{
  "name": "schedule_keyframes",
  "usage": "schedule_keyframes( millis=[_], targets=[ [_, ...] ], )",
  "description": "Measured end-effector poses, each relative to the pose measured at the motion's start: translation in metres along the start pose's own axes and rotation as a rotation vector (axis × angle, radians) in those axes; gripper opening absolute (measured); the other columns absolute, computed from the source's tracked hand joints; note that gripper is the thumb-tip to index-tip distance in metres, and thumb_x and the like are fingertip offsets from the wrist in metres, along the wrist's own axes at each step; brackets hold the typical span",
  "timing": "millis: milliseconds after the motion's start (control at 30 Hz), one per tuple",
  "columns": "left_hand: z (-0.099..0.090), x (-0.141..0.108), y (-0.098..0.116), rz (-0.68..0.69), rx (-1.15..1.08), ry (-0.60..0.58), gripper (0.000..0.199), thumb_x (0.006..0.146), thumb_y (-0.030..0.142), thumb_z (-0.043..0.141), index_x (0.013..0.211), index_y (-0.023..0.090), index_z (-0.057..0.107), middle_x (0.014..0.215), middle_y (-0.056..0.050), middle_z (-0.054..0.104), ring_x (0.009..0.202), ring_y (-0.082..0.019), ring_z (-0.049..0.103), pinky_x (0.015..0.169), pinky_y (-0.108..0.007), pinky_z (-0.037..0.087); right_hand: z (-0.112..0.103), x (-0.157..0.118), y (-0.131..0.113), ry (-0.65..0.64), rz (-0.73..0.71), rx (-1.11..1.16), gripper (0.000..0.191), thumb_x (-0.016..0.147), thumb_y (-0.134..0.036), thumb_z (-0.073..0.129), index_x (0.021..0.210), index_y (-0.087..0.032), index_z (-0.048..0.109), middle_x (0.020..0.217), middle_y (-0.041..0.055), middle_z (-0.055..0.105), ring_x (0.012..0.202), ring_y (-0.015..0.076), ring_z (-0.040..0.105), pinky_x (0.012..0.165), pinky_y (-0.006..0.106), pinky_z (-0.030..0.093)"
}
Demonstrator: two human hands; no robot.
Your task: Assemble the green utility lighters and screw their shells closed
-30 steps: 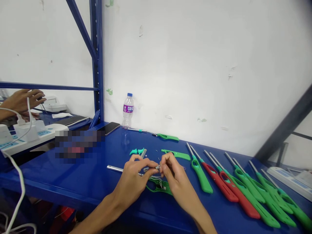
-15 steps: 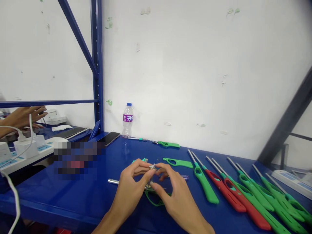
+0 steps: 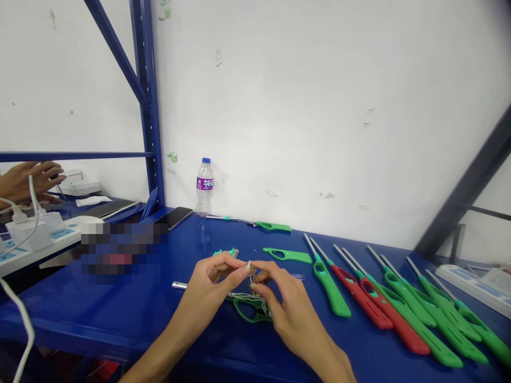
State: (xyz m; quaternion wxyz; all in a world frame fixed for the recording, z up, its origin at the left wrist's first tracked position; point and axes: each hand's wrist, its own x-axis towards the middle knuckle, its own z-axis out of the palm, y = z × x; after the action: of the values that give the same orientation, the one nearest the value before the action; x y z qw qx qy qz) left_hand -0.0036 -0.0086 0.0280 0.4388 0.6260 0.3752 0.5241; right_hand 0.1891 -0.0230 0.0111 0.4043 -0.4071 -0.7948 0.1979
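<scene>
A phone [image 3: 178, 218] lies on the tabletop [image 3: 120, 314], beside an upright bottle [image 3: 205, 186]. A tube [image 3: 179, 285] pokes out past the left hand [image 3: 213, 282], its fingers clamped on the top of a small part [image 3: 252, 278], above white wires [image 3: 249, 297] and a green shell [image 3: 255, 320]. The right hand's [image 3: 285, 290] fingers clamp the part's lower side. Farther right lie green and red lighters [image 3: 393, 315].

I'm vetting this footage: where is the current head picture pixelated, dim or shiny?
Head view: pixelation masks an area at left; the glossy blue table faintly mirrors the bottle; the top right corner is dark; the small part between left hand and right hand lacks clear detail.
</scene>
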Motion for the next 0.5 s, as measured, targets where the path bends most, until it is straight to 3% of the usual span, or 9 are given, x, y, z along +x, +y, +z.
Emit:
schedule_keyframes(
  millis=[267,500],
  targets=[
    [-0.007,-0.002,0.006,-0.100,-0.155,-0.109,0.028,0.085,0.045,0.081,0.082,0.019,0.069,0.087,-0.003,0.074,0.088,-0.019,0.069,0.079,-0.027,0.052,-0.008,-0.004,-0.012,-0.038,-0.066,-0.015,0.037,0.105,-0.013,0.051,0.135,-0.033,0.058,0.105,0.0017,0.070,0.098,0.0221,0.063,0.089,0.036,0.047],
    [-0.008,0.003,0.009,-0.039,-0.106,-0.182,0.025,0.090,0.044,0.077,0.088,0.019,0.075,0.086,-0.004,0.079,0.085,-0.019,0.074,0.079,-0.026,0.056,-0.021,-0.004,-0.017,-0.066,-0.079,-0.134,0.037,0.107,-0.014,0.049,0.137,-0.035,0.056,0.118,0.0018,0.072,0.105,0.0231,0.065,0.093,0.040,0.047]
  ],
)
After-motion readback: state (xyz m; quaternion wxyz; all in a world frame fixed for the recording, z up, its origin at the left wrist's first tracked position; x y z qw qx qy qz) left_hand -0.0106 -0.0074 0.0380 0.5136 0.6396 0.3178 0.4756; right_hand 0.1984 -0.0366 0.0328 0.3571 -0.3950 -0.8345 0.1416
